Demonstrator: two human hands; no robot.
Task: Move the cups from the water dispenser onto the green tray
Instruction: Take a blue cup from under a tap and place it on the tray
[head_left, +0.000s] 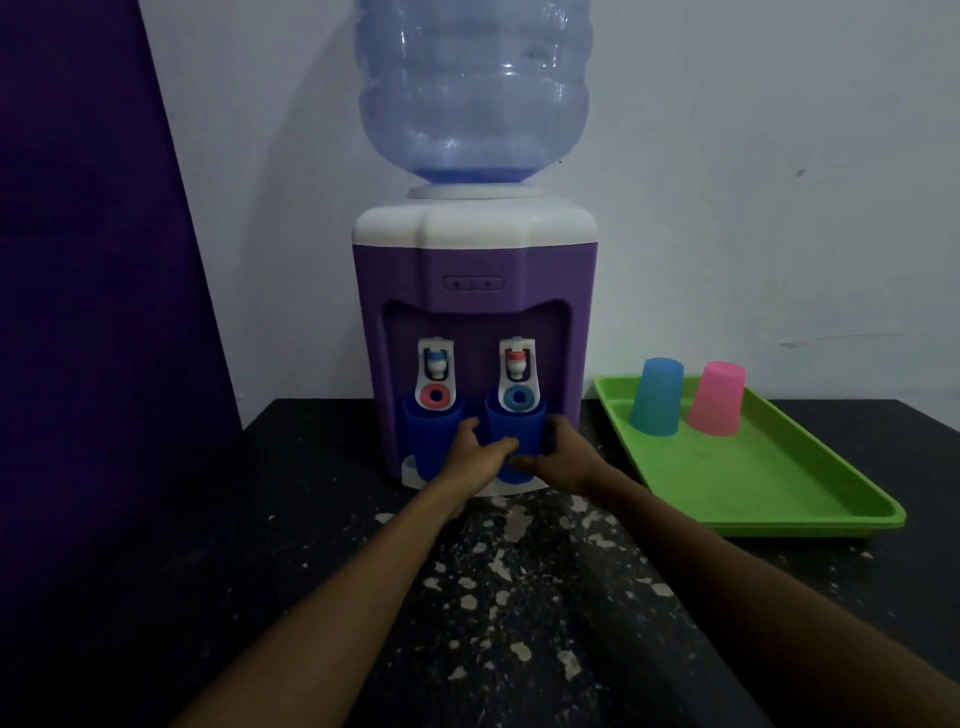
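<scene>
A purple and white water dispenser stands on the black table with two dark blue cups under its taps. The left cup stands free under the left tap. Both hands wrap the right cup: my left hand holds its left side with the thumb across its front, and my right hand holds its right side. The cup's lower part is hidden behind my fingers. The green tray lies to the right of the dispenser.
On the tray's far end stand a light blue cup and a pink cup, both upside down. A large clear water bottle tops the dispenser. The black table is speckled with white flecks. A purple panel rises at the left.
</scene>
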